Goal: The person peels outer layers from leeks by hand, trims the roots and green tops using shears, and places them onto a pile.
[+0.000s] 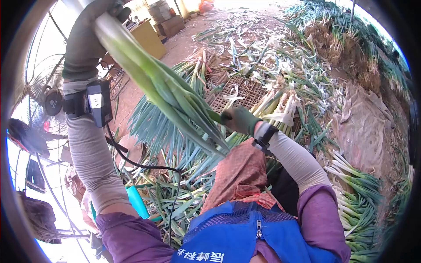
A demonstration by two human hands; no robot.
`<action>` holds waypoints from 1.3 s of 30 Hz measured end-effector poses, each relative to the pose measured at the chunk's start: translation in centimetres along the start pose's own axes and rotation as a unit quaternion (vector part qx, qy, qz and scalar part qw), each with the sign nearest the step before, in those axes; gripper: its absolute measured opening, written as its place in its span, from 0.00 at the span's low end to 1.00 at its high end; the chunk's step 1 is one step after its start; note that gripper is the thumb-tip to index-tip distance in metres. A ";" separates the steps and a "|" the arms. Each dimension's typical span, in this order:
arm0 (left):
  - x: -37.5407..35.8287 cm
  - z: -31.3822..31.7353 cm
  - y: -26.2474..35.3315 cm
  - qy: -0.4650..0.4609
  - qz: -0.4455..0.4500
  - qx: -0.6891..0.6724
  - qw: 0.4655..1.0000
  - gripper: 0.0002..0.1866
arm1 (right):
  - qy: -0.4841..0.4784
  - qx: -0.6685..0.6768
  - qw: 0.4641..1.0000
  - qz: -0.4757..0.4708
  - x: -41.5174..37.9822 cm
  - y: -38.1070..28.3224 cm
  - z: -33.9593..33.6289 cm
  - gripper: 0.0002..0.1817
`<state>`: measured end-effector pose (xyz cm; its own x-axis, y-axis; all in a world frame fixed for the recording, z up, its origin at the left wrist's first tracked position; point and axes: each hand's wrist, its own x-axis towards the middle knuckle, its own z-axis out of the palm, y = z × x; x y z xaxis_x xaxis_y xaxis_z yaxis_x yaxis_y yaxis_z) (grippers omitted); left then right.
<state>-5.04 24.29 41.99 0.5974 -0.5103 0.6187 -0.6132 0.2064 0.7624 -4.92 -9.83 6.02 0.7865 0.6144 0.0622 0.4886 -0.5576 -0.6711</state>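
Note:
My left hand (90, 37), in a dark glove, is raised at the upper left and closed round the pale stem end of a green onion (153, 83). Its long leaves slant down to the right across the view, and the top of the stem is blurred. My right hand (241, 120), in a dark green glove, is closed beside those leaves, gripping a green leaf (215, 116) that sticks out toward it. Below the raised onion lies a spread of green onions (153, 127) with bluish leaves. A brown plastic crate (243, 92) with peeled scraps on it is just past my right hand.
More green onions (357, 206) lie in a row at the lower right. A large heap (333, 30) stands at the upper right beside a dusty sheet (366, 127). A fan (50, 101) stands at left. A black cable (144, 166) crosses near my left arm. Leaf scraps litter the ground.

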 end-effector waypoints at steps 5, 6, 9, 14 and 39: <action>-1.9 -1.7 2.1 0.090 -0.001 0.345 0.934 0.39 | 0.083 0.085 0.993 0.019 -4.0 3.6 2.0 0.20; -1.8 -0.6 1.7 0.094 0.012 0.236 0.967 0.38 | 0.140 0.124 0.982 -0.029 -4.1 3.7 2.4 0.23; -0.9 -0.1 1.4 -0.069 0.025 -0.064 0.995 0.36 | 0.048 0.129 0.990 -0.030 -1.7 0.3 3.6 0.34; -1.9 -3.0 4.0 -0.049 0.017 0.020 0.998 0.30 | -0.236 -0.113 0.963 -0.066 -1.2 -1.2 10.1 0.33; -4.1 46.5 -22.9 -0.414 -0.071 0.126 0.899 0.21 | 0.221 -0.542 0.798 0.141 -36.0 -4.2 -9.9 0.14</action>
<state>-17.49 -17.21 13.16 0.1547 -0.9843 0.0854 -0.7213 -0.0535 0.6906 -31.51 -35.10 13.86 0.8625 0.2550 0.4371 0.1190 -0.9418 0.3145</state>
